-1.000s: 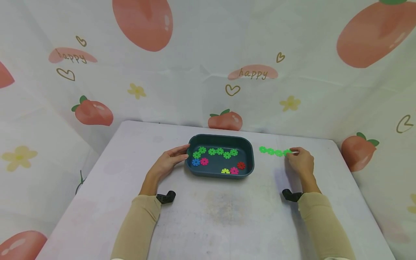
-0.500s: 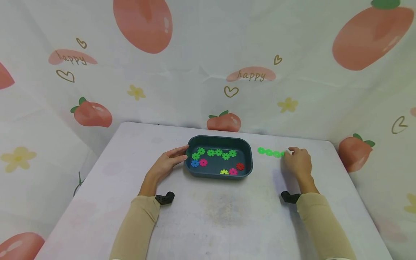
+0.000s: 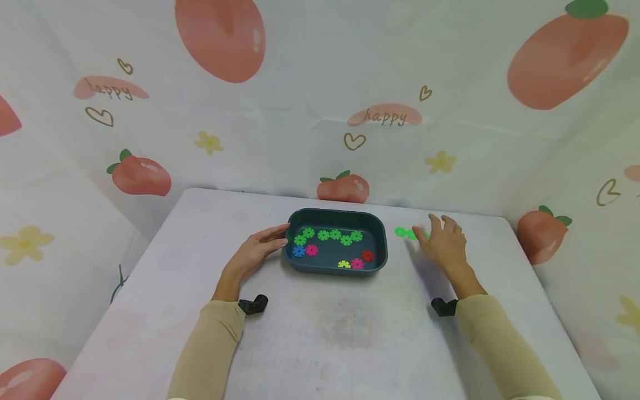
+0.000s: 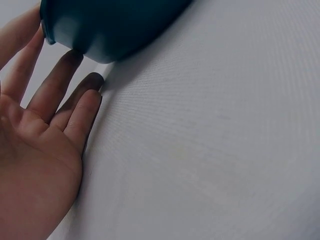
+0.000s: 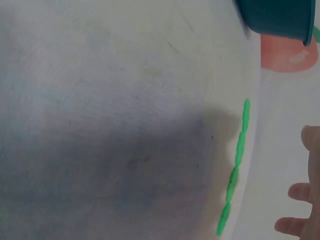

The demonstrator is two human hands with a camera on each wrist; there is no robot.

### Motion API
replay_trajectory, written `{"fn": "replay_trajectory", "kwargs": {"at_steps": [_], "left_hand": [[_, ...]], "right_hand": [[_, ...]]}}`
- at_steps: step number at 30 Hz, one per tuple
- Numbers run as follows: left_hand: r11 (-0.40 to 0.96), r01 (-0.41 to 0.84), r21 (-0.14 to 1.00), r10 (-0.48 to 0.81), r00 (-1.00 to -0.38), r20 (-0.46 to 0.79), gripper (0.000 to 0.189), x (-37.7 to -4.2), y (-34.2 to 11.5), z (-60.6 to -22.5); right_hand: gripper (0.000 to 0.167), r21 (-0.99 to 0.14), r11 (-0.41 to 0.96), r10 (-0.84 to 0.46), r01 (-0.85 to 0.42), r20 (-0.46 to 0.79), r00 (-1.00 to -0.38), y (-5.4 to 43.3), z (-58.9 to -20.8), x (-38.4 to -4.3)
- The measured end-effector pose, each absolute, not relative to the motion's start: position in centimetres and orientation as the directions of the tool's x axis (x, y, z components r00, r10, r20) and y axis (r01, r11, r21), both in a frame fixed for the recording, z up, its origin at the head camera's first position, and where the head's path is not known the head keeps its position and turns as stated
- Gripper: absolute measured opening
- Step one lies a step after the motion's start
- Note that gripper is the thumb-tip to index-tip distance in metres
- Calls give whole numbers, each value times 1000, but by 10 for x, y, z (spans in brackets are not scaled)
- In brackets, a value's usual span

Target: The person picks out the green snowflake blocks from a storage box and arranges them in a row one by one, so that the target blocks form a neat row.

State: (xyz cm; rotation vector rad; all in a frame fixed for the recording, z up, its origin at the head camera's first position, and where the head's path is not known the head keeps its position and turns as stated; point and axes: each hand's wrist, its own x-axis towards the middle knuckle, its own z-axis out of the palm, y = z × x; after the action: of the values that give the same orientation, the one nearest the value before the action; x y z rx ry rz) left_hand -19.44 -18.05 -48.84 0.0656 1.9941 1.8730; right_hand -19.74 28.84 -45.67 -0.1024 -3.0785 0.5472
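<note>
Watching the green chain from my end: it lies on the worktop, right of the tray, bright, scalloped, and thin as a ribbon in the right wrist view. I see the right hand over beside it, fingers loosely spread, holding nothing; from the head camera, that hand covers the chain's right end. At the right wrist, I get only fingertips, the rest cut off. Across to the left hand: fingers nearly straight, touching the tray's left end. Inside sit notched green discs and a yellow disc, its lower half hidden by the front wall.
</note>
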Motion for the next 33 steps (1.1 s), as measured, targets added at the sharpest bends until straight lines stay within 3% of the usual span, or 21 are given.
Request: {"fn": "replay_trajectory", "kwargs": {"at_steps": [16, 33], "left_hand": [[109, -246, 963, 296, -917, -267, 60, -196, -181, -491], [97, -249, 964, 297, -917, -267, 61, -196, -181, -491]], "right_hand": [[88, -256, 967, -18, -8, -37, -999, 259, -452, -200], [82, -229, 969, -103, -91, -42, -994, 230, -439, -198]]}}
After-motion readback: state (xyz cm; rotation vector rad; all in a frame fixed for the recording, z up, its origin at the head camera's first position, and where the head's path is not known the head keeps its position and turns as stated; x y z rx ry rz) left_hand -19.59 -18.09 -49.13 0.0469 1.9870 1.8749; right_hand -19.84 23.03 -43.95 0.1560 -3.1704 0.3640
